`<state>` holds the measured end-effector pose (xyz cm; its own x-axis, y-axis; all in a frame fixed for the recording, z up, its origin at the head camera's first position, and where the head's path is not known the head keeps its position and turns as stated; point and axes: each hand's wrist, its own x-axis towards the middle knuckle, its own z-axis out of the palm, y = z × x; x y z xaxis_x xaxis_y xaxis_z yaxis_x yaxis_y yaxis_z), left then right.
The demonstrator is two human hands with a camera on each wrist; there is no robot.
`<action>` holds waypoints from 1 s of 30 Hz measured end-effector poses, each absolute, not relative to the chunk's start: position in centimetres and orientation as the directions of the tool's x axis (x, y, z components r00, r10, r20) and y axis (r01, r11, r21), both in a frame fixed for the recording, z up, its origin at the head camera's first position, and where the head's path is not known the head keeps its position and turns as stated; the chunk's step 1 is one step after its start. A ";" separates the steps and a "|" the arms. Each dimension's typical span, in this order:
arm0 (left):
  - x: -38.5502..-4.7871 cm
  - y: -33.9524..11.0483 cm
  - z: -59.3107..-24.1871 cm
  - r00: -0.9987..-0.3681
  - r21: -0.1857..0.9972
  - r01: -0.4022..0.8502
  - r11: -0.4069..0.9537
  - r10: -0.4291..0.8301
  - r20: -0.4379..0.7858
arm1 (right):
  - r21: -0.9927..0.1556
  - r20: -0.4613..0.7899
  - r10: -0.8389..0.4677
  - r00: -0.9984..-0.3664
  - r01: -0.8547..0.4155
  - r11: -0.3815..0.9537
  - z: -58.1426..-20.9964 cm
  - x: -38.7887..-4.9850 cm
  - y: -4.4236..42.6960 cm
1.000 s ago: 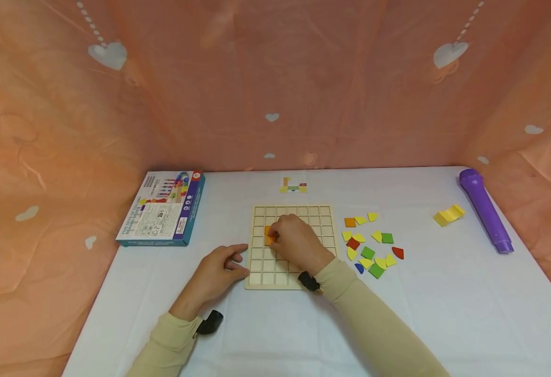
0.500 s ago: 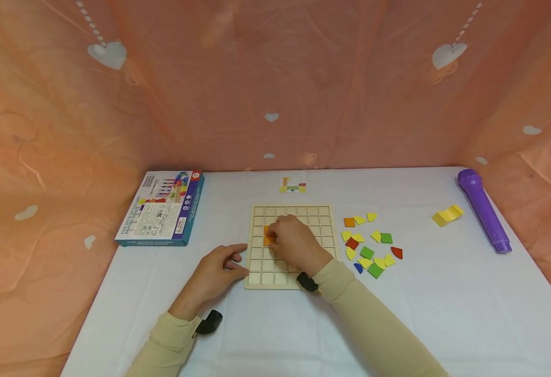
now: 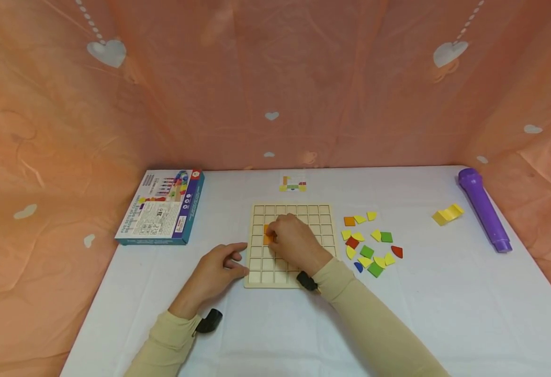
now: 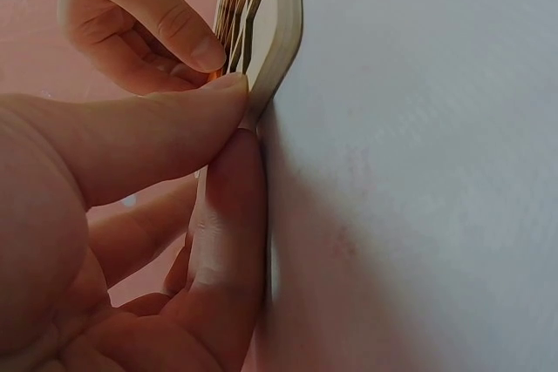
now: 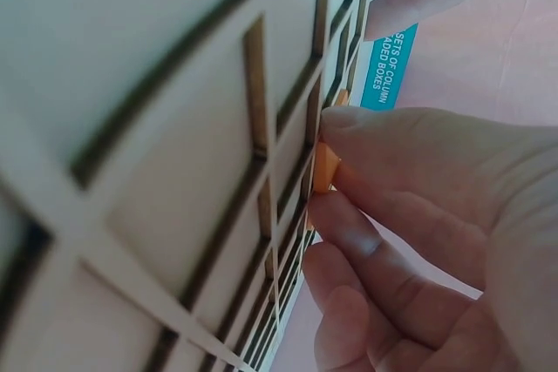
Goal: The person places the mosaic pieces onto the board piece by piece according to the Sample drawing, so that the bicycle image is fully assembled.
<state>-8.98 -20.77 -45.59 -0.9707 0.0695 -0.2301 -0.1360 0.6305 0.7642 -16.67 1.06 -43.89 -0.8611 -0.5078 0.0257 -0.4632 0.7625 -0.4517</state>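
I've got my right grip pinching an orange tile at the grid board's second column from left; my left grip, thumb and index apart, touches its left edge. Loose tiles lie right; bench stretches nearer.

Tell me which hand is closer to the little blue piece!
Right. The right hand is over the board, holding an orange piece, left of the blue piece. The left hand is farther away, touching the board's left edge.
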 end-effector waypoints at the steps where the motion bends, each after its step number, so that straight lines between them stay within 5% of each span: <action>1: -9.0 -20.8 -45.6 -0.970 0.764 -0.137 0.631 0.069 -0.232 | -0.452 0.029 -0.508 -0.861 -0.465 0.761 -43.9 -16.6 1.1; 20: -9.0 -20.7 -45.5 -0.968 0.769 -0.147 0.622 0.070 -0.242 | -0.462 0.034 -0.502 -0.864 -0.459 0.759 -43.6 -17.1 1.9; 30: -9.0 -20.7 -45.5 -0.963 0.758 -0.165 0.631 0.063 -0.262 | -0.519 0.024 -0.367 -0.930 -0.325 0.790 -42.8 -18.4 8.6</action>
